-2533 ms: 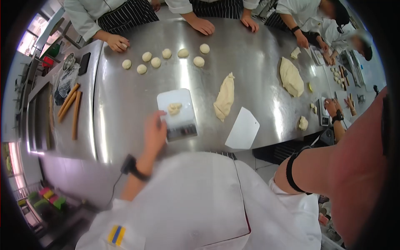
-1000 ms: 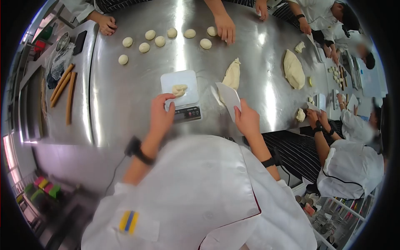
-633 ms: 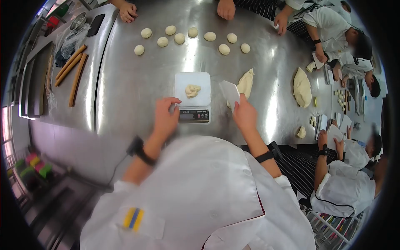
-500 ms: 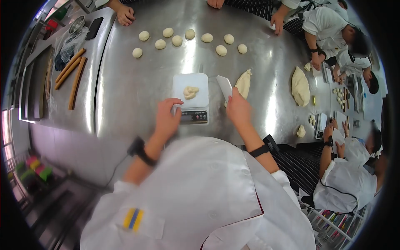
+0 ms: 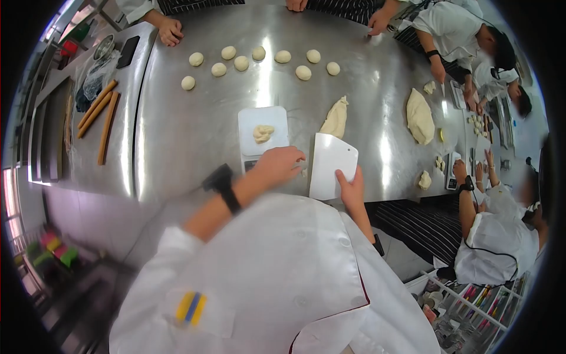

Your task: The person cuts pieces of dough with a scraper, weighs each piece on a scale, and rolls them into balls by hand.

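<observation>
Left hand (image 5: 282, 165) – fingers curled over the front edge of the scale (image 5: 254, 118); whether it pinches anything cannot be told.
Right hand (image 5: 352, 187) – gripping the lower edge of the white scraper (image 5: 331, 164), which lies flat on the surface (image 5: 188, 135).
Dough piece (image 5: 263, 133) – on the scale platform.
Dough balls (image 5: 241, 63) – shaped, at the far side.
Dough lump (image 5: 336, 118) – beside the scale, judged not yet portioned.
</observation>
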### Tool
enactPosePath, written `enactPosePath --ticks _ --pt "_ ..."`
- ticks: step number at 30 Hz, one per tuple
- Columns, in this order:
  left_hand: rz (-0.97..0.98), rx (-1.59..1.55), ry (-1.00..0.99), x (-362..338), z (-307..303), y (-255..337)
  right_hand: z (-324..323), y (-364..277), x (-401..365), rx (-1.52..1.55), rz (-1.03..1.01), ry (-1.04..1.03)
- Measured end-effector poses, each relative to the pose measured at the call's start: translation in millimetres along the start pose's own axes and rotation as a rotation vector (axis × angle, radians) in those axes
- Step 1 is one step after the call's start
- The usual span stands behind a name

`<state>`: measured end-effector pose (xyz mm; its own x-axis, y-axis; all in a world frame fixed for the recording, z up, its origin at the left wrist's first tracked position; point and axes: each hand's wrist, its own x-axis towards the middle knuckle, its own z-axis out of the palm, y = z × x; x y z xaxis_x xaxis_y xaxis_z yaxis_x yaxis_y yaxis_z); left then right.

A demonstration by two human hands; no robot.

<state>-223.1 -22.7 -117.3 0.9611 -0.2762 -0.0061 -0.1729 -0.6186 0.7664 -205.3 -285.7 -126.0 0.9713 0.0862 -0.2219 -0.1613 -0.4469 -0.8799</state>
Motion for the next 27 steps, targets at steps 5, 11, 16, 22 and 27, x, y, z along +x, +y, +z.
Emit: enactPosePath --ticks 5,11,16,22,27 --pt "0.144 0.475 -0.355 36 59 -9 -16 2 -23 0.349 0.167 0.35" --pt "0.122 0.355 -0.188 28 37 1 -29 21 -37 0.249 0.095 0.511" --pt "-0.036 0.374 0.294 8 -46 -9 -39 29 -52 0.209 0.183 0.57" --pt "-0.175 0.629 0.261 -5 -40 -30 -41 36 -45 0.22 0.18 0.572" --pt "-0.224 0.515 0.323 -16 -31 -22 -44 36 -33 0.142 0.113 0.524"
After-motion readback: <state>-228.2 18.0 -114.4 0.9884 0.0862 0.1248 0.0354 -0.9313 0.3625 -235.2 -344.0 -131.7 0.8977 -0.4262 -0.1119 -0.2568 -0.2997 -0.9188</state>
